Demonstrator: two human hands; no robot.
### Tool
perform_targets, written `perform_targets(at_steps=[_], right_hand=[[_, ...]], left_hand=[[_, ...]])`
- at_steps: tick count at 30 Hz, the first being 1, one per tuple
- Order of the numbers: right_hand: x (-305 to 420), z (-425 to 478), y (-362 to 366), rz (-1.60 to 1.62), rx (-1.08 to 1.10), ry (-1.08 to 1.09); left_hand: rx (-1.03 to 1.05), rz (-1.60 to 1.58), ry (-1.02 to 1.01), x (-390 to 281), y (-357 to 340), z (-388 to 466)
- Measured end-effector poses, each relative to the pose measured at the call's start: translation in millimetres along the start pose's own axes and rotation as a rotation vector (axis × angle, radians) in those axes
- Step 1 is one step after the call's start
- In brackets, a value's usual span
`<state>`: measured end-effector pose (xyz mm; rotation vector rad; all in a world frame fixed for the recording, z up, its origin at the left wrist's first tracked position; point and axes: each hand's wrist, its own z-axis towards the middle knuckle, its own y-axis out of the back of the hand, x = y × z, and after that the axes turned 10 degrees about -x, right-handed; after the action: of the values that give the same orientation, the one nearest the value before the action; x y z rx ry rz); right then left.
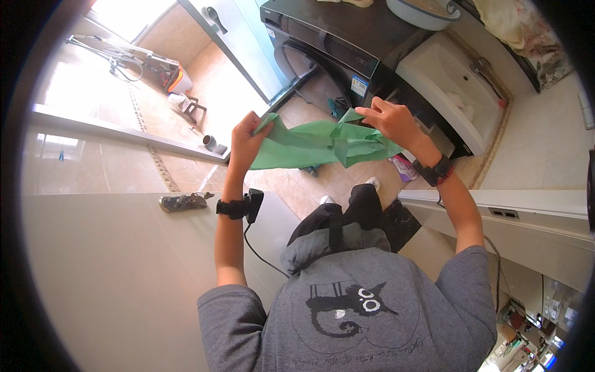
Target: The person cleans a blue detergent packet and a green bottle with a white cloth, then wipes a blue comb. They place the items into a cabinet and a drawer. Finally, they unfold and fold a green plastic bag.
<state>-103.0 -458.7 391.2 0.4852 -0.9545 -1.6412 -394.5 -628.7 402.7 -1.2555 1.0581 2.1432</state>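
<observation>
A thin, crumpled green plastic bag (307, 145) hangs stretched between my two hands, at about chest height over the tiled floor. My left hand (247, 139) pinches its left upper edge between thumb and fingers. At the upper right, my right hand (390, 120) grips another part of the edge, with folds bunched below the fingers. Whether the bag's mouth is parted cannot be told. Behind the bag stands a dark front-loading washing machine (325, 35), its round door swung out.
A white sink (448, 79) adjoins the machine on the right, with a basin (420, 14) above. A purple-and-white bottle (403, 168) stands on the floor near my feet. At the left are a glass door (232, 42), a small stool (191, 108) and a door handle (183, 202).
</observation>
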Motion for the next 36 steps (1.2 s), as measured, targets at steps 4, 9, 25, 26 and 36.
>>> perform_targets(at_steps=[4, 9, 25, 26, 36], right_hand=[[-3, 2, 8, 0.065, 0.159, -0.094], [-26, 7, 10, 0.78, 0.676, -0.473], [-28, 0, -6, 1.354, 0.16, -0.877], [-28, 1, -4, 1.312, 0.192, -0.858], [-48, 9, 14, 1.068, 0.417, -0.678]], left_hand=[[-0.003, -0.005, 0.0, 3, 6, 4], [-0.072, 0.073, -0.078, 16, 14, 6], [0.004, 0.027, -0.03, 0, 14, 6], [-0.003, 0.023, -0.026, 0, 15, 7], [-0.008, -0.022, -0.009, -7, 23, 13]])
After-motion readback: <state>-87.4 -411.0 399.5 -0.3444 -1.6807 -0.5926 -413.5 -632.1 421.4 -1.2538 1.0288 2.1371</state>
